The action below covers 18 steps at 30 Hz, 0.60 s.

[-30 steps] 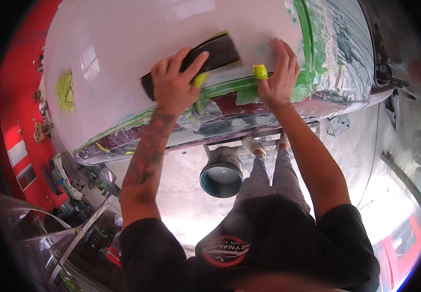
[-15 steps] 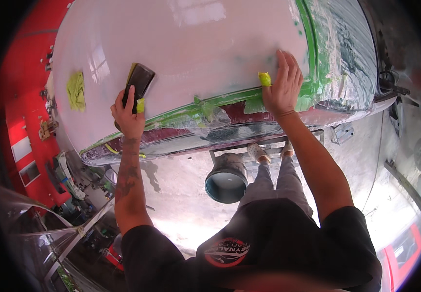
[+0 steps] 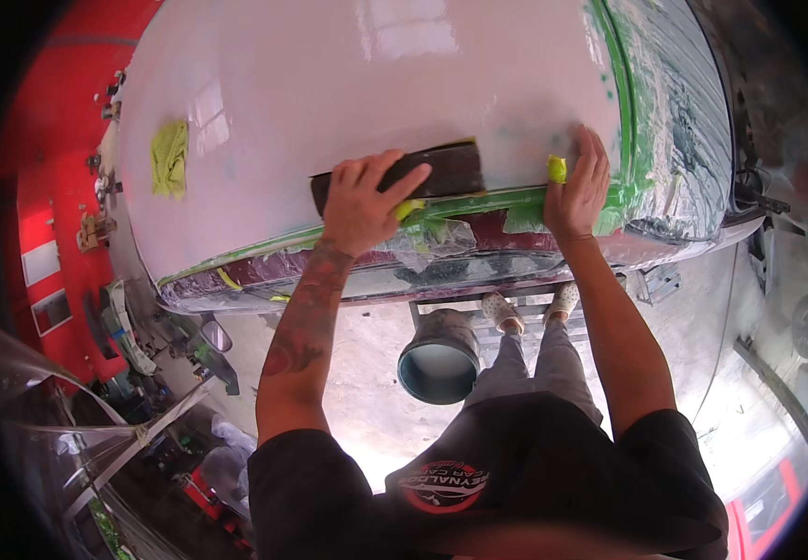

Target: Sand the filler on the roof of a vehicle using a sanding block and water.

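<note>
My left hand (image 3: 357, 210) grips a long dark sanding block (image 3: 455, 168), its fingers over the near side. The block lies lengthwise on the pale pinkish car roof (image 3: 329, 93), just above the green masking tape (image 3: 507, 198) along the roof's near edge. Farther right, my right hand (image 3: 583, 191) rests on the roof with its fingers stretched out, holding nothing. Yellow tape (image 3: 556, 169) wraps the right thumb, and the left thumb has the same wrapping. Part of the block is hidden under my left hand.
A yellow-green cloth (image 3: 170, 159) lies on the roof at left. Plastic-covered glass (image 3: 679, 121) is at right. Below stands a dark bucket (image 3: 439, 369) with cloudy liquid, beside my feet on a low metal platform. A side mirror (image 3: 216, 334) juts out at lower left.
My left hand has swept the sanding block to the right and turned it from steeply slanted to nearly level. The right hand remains on the roof; the whole view has shifted slightly.
</note>
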Each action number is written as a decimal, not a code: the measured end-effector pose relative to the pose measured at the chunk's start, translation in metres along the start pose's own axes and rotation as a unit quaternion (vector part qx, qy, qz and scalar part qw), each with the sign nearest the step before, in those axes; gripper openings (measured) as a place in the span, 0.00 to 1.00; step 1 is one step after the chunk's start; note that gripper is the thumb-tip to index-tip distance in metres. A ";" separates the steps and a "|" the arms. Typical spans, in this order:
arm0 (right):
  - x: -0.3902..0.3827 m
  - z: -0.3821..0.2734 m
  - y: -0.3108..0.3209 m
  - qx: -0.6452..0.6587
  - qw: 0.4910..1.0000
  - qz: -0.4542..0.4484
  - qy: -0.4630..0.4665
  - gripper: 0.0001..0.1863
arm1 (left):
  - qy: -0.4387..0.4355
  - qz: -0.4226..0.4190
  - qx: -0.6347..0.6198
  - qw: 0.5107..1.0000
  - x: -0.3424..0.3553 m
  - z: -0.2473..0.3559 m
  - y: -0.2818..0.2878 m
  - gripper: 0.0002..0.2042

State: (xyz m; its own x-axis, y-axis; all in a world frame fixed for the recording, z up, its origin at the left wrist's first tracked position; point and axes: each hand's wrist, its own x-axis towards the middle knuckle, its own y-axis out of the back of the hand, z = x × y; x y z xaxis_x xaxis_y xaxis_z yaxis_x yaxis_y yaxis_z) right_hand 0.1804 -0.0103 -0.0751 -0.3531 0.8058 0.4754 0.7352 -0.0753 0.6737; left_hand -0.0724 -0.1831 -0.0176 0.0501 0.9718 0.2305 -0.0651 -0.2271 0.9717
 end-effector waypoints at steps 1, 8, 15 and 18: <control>0.002 -0.005 -0.002 -0.012 1.000 -0.008 0.005 0.29 | 0.042 0.038 0.028 0.998 -0.007 -0.029 0.007 0.32; 0.000 -0.012 -0.003 -0.031 0.999 -0.043 0.010 0.27 | 0.337 0.144 0.100 0.925 0.043 -0.156 0.007 0.28; -0.001 -0.002 -0.001 -0.078 0.996 -0.051 -0.004 0.26 | 0.101 0.060 0.003 0.993 0.010 0.003 -0.010 0.29; -0.003 -0.012 -0.002 -0.051 0.997 -0.060 -0.003 0.26 | 0.142 0.096 0.044 0.984 0.045 -0.083 0.014 0.28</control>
State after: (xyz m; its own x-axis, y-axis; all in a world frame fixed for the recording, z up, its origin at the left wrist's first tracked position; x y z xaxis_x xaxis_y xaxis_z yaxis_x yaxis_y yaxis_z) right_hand 0.1730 -0.0192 -0.0709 -0.4312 0.8158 0.3854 0.6257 -0.0374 0.7792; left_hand -0.1541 -0.1373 0.0020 -0.2352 0.8864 0.3987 0.0415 -0.4007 0.9153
